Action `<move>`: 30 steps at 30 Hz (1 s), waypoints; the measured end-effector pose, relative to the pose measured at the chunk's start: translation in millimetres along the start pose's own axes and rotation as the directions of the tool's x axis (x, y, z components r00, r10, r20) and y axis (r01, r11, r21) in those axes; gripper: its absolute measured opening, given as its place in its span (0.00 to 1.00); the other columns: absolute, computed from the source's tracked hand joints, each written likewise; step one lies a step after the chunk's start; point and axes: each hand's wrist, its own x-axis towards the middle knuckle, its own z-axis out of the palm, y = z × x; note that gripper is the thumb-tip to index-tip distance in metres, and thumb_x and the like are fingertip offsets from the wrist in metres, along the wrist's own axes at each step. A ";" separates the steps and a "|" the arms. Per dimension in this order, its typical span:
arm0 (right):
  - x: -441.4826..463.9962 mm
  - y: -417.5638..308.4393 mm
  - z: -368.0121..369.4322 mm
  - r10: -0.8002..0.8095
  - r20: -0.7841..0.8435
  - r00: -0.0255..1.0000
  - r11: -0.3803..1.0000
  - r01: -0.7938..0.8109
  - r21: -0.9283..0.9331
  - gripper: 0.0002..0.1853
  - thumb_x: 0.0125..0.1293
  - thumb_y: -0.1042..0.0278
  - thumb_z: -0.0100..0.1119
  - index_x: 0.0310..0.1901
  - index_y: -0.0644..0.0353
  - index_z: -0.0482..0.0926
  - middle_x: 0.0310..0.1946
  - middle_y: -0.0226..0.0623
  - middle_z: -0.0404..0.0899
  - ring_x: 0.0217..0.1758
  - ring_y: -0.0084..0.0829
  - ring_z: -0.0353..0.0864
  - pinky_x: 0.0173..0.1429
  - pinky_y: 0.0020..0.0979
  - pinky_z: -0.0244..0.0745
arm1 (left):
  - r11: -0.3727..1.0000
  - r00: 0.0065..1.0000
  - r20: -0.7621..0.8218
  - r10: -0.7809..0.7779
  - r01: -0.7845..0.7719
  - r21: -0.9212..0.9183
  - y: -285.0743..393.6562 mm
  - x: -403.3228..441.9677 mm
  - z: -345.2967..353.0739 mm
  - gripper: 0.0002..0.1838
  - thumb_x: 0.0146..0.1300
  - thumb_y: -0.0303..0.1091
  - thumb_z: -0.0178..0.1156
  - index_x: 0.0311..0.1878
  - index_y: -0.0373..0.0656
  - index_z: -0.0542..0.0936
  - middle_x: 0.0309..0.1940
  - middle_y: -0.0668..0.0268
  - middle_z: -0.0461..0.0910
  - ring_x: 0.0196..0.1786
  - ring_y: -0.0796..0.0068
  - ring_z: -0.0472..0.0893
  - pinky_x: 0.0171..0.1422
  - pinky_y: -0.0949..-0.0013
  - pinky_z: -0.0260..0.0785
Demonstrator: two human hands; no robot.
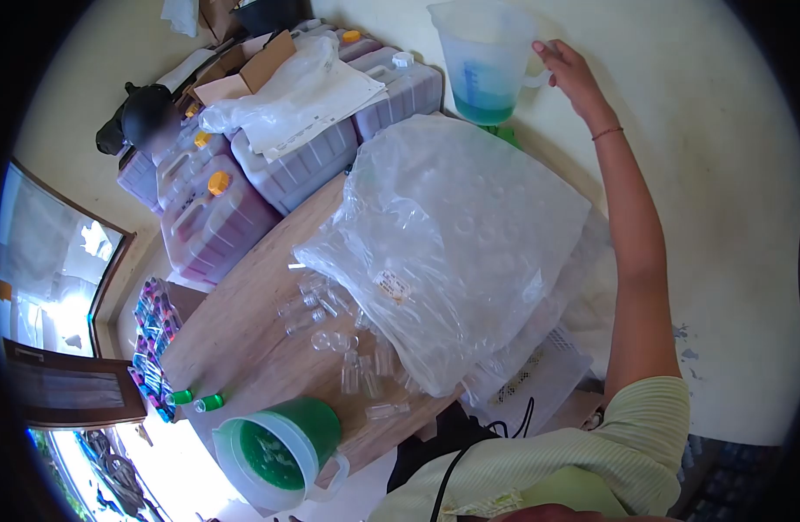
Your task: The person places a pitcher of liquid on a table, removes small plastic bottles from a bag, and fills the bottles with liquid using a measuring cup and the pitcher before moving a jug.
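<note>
Pitcher [480, 74] of blue-green liquid is upright at the far right beyond the plastic bag [469, 226], its handle [536, 80] gripped by the right hand [574, 78], apparently needing level handling; the left hand's state cannot be told.

Plastic jerrycans [215, 216] with reddish-purple contents stand grouped at the upper left, beside the tabletop [243, 335]. Orange screw caps [218, 182] are fitted to several units; one carries a white cap [402, 60]. Stacked above: an open cardboard box [265, 63], a crumpled clear plastic wrap [287, 83] and printed paper [356, 103]. Multicoloured small items [153, 322] are clustered between the tabletop and the window [52, 252]. The wall [739, 261] is pale.
</note>
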 end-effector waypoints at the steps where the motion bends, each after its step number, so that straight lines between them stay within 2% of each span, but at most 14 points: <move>1: -12.0 -16.9 -17.3 -0.009 -0.022 1.000 1.000 0.008 -0.025 0.21 0.61 0.45 0.54 0.38 0.58 0.76 0.27 0.26 0.67 0.26 0.20 0.61 0.33 0.23 0.63 | 0.993 0.999 -0.031 0.024 -0.027 -0.112 15.9 17.5 5.5 0.25 0.53 0.27 0.59 0.57 0.39 0.70 0.39 0.48 0.76 0.35 0.60 0.76 0.39 0.58 0.72; 2: -23.2 -31.0 -32.6 -0.028 -0.033 0.999 0.998 0.026 -0.058 0.21 0.61 0.46 0.54 0.39 0.58 0.76 0.28 0.26 0.67 0.26 0.19 0.60 0.33 0.22 0.63 | 0.973 0.997 -0.062 0.048 -0.061 -0.221 59.3 26.2 0.5 0.22 0.55 0.23 0.53 0.56 0.36 0.71 0.44 0.48 0.76 0.40 0.60 0.77 0.48 0.60 0.71; 4: -53.2 -53.3 -65.6 -0.064 -0.070 0.995 0.993 0.057 -0.099 0.21 0.61 0.46 0.53 0.42 0.57 0.76 0.28 0.25 0.67 0.26 0.19 0.60 0.33 0.22 0.62 | 0.961 0.992 0.035 0.119 -0.106 -0.257 41.9 69.0 11.4 0.24 0.55 0.25 0.52 0.58 0.40 0.68 0.46 0.51 0.73 0.41 0.62 0.75 0.44 0.60 0.70; 6: -84.4 -65.0 -92.8 -0.076 -0.103 0.992 0.991 0.065 -0.114 0.21 0.62 0.47 0.53 0.45 0.57 0.76 0.29 0.24 0.66 0.26 0.18 0.59 0.34 0.21 0.61 | 0.977 0.910 0.396 0.119 -0.036 -0.212 82.3 82.5 -5.5 0.19 0.58 0.31 0.53 0.54 0.41 0.71 0.40 0.57 0.73 0.36 0.68 0.75 0.38 0.66 0.69; 9: -143.1 -76.7 -133.0 -0.052 -0.163 0.985 0.994 0.034 -0.108 0.22 0.62 0.47 0.53 0.49 0.56 0.76 0.29 0.23 0.66 0.26 0.18 0.58 0.34 0.21 0.60 | 1.000 0.335 0.942 0.007 0.014 -0.012 138.0 57.3 -37.2 0.15 0.62 0.41 0.54 0.46 0.42 0.75 0.32 0.67 0.75 0.29 0.77 0.75 0.31 0.75 0.67; 11: -193.7 -89.9 -155.3 -0.028 -0.216 0.976 0.992 0.000 -0.128 0.24 0.62 0.48 0.52 0.52 0.56 0.76 0.30 0.22 0.66 0.26 0.17 0.57 0.34 0.20 0.59 | 0.993 -0.081 0.993 0.085 -0.074 -0.091 166.1 23.2 -41.3 0.13 0.62 0.41 0.54 0.43 0.43 0.77 0.30 0.69 0.74 0.29 0.79 0.75 0.31 0.76 0.68; 13: -244.1 -106.9 -166.9 0.065 -0.251 0.966 0.972 -0.119 -0.204 0.28 0.62 0.49 0.51 0.61 0.52 0.69 0.31 0.19 0.64 0.27 0.15 0.55 0.33 0.19 0.54 | 0.907 -0.257 0.919 0.299 -0.222 -0.358 198.2 -32.4 -32.8 0.12 0.64 0.39 0.53 0.42 0.41 0.77 0.30 0.69 0.76 0.28 0.80 0.75 0.33 0.75 0.69; 15: -296.7 -121.4 -170.3 0.058 -0.264 0.963 0.956 -0.130 -0.263 0.25 0.62 0.47 0.50 0.56 0.54 0.73 0.29 0.20 0.63 0.27 0.15 0.55 0.32 0.19 0.53 | 0.755 -0.339 0.790 0.512 -0.261 -0.601 240.6 -89.2 -25.9 0.12 0.64 0.38 0.54 0.44 0.39 0.75 0.29 0.69 0.75 0.31 0.81 0.75 0.34 0.75 0.68; 16: -322.2 -127.2 -170.1 0.050 -0.272 0.961 0.947 -0.132 -0.293 0.25 0.62 0.46 0.50 0.54 0.55 0.75 0.29 0.20 0.63 0.27 0.15 0.55 0.32 0.19 0.52 | 0.575 -0.317 0.632 0.707 -0.263 -0.775 260.9 -114.4 -20.1 0.13 0.62 0.35 0.57 0.47 0.39 0.74 0.29 0.67 0.74 0.33 0.81 0.75 0.38 0.74 0.69; 18: -368.6 -146.5 -165.0 0.093 -0.253 0.963 0.913 -0.184 -0.365 0.23 0.63 0.44 0.49 0.46 0.56 0.76 0.27 0.20 0.61 0.27 0.15 0.55 0.31 0.19 0.51 | 0.564 -0.104 0.579 0.808 -0.143 -0.813 316.1 -162.0 -30.3 0.19 0.60 0.31 0.58 0.54 0.40 0.69 0.36 0.60 0.74 0.40 0.69 0.77 0.49 0.68 0.69; 20: -406.0 -159.6 -159.7 0.132 -0.239 0.962 0.887 -0.222 -0.404 0.22 0.63 0.42 0.49 0.40 0.56 0.75 0.26 0.20 0.60 0.26 0.15 0.55 0.30 0.18 0.51 | 0.220 0.206 0.141 0.968 -0.438 -0.872 351.6 -191.8 18.7 0.25 0.55 0.26 0.57 0.57 0.36 0.64 0.49 0.50 0.70 0.54 0.55 0.69 0.59 0.58 0.59; 24: -451.3 -170.3 -156.9 0.192 -0.201 0.961 0.879 -0.260 -0.400 0.22 0.64 0.42 0.49 0.33 0.56 0.72 0.22 0.19 0.59 0.25 0.15 0.55 0.29 0.18 0.50 | 0.535 0.593 0.055 0.803 -0.677 -0.505 410.5 -192.7 102.9 0.30 0.53 0.32 0.58 0.60 0.36 0.62 0.55 0.47 0.64 0.60 0.47 0.61 0.64 0.51 0.52; 28: -476.6 -164.3 -178.0 0.114 -0.073 0.991 0.925 -0.133 -0.356 0.19 0.65 0.48 0.52 0.33 0.60 0.72 0.21 0.22 0.61 0.24 0.16 0.58 0.29 0.19 0.54 | 0.708 0.615 0.353 0.705 -0.634 -0.310 419.0 -176.5 165.4 0.32 0.51 0.39 0.60 0.59 0.37 0.64 0.52 0.49 0.68 0.56 0.50 0.67 0.63 0.51 0.53; 30: -483.9 -156.5 -185.0 0.049 -0.022 0.999 0.953 -0.054 -0.298 0.18 0.64 0.52 0.54 0.33 0.62 0.72 0.21 0.24 0.62 0.25 0.16 0.60 0.29 0.20 0.56 | 0.695 0.532 0.494 0.687 -0.679 -0.235 418.3 -165.1 194.4 0.30 0.52 0.40 0.60 0.56 0.37 0.65 0.51 0.50 0.70 0.54 0.50 0.69 0.62 0.51 0.54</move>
